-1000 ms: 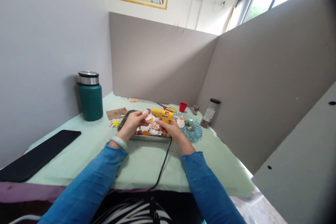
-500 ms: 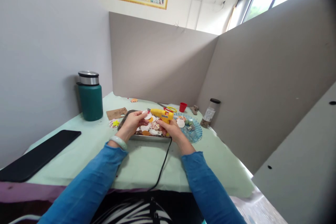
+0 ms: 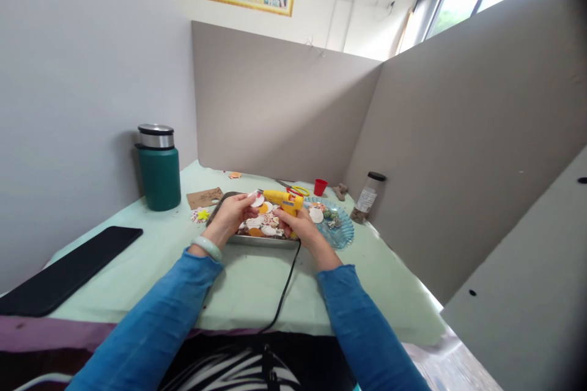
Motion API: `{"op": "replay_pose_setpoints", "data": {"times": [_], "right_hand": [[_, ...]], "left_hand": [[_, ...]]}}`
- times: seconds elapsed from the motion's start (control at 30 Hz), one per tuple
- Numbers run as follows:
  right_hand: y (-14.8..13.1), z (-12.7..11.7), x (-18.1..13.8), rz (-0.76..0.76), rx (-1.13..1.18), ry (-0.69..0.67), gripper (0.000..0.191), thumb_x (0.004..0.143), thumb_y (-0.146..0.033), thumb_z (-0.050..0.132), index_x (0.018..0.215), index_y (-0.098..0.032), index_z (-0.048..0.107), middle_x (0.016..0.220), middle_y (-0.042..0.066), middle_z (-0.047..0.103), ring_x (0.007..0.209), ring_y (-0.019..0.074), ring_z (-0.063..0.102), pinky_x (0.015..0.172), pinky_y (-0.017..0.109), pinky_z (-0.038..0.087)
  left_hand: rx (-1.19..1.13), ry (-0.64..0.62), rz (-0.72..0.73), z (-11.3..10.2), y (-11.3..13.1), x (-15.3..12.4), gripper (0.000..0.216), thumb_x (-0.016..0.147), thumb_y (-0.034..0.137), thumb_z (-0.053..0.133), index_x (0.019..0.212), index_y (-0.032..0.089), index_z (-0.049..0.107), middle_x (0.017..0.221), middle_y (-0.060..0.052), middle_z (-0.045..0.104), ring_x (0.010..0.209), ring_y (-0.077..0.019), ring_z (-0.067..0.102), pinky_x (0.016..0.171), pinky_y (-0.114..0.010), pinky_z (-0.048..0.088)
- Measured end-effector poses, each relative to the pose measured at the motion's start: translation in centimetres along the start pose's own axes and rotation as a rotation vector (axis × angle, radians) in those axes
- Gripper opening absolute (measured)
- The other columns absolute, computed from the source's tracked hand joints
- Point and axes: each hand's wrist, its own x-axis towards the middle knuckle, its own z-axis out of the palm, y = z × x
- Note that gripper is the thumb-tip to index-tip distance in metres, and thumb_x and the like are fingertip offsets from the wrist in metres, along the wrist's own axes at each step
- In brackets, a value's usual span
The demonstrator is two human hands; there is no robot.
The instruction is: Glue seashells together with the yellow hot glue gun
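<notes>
My right hand (image 3: 299, 227) grips a yellow glue gun (image 3: 282, 199) whose nozzle points left. Its black cord (image 3: 284, 288) runs down toward my lap. My left hand (image 3: 232, 215) pinches a small white shell (image 3: 257, 200) right at the gun's nozzle. Both hands hover over a metal tray (image 3: 257, 239) filled with several white and orange shells. Blue sleeves cover both arms, and a pale bangle (image 3: 208, 247) sits on my left wrist.
A blue glass plate (image 3: 342, 233) with shells lies right of the tray. A green flask (image 3: 159, 168) stands at the left, a black pad (image 3: 64, 270) nearer me. A red cup (image 3: 320, 187), scissors (image 3: 296, 189), a jar (image 3: 367, 198) and a brown card (image 3: 204, 197) lie behind. Grey partitions enclose the table.
The shell in my left hand has shifted slightly up toward the glue gun's nozzle. Otherwise both hands stay in place.
</notes>
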Motion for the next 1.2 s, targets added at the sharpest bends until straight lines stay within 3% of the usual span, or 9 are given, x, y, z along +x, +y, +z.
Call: {"op": "replay_pose_setpoints", "data": {"times": [0.4, 0.67, 1.2], "right_hand": [[0.11, -0.06, 0.03, -0.012, -0.006, -0.003, 0.043, 0.076, -0.054, 0.069, 0.058, -0.019, 0.054, 0.048, -0.003, 0.050, 0.040, 0.0078, 0.042, 0.041, 0.023, 0.034], [0.01, -0.10, -0.06, -0.001, -0.005, -0.005, 0.041, 0.076, -0.052, 0.070, 0.057, -0.019, 0.054, 0.048, -0.003, 0.049, 0.040, 0.0077, 0.042, 0.041, 0.023, 0.034], [-0.07, -0.03, -0.02, -0.007, 0.010, -0.005, 0.042, 0.076, -0.051, 0.071, 0.056, -0.018, 0.053, 0.048, -0.004, 0.050, 0.039, 0.0071, 0.042, 0.040, 0.022, 0.034]], "left_hand": [[0.009, -0.028, 0.001, -0.07, 0.17, -0.14, 0.024, 0.071, 0.029, 0.081, 0.078, 0.010, 0.067, 0.058, -0.002, 0.063, 0.049, -0.0090, 0.058, 0.053, -0.020, 0.050], [-0.069, 0.058, -0.005, -0.28, 0.24, 0.10, 0.021, 0.074, 0.025, 0.078, 0.080, 0.010, 0.064, 0.057, 0.000, 0.061, 0.049, -0.0090, 0.058, 0.052, -0.019, 0.048], [-0.108, 0.038, -0.027, -0.19, 0.28, 0.11, 0.017, 0.075, 0.020, 0.077, 0.078, 0.009, 0.064, 0.058, -0.001, 0.062, 0.048, -0.0082, 0.056, 0.049, -0.018, 0.047]]}}
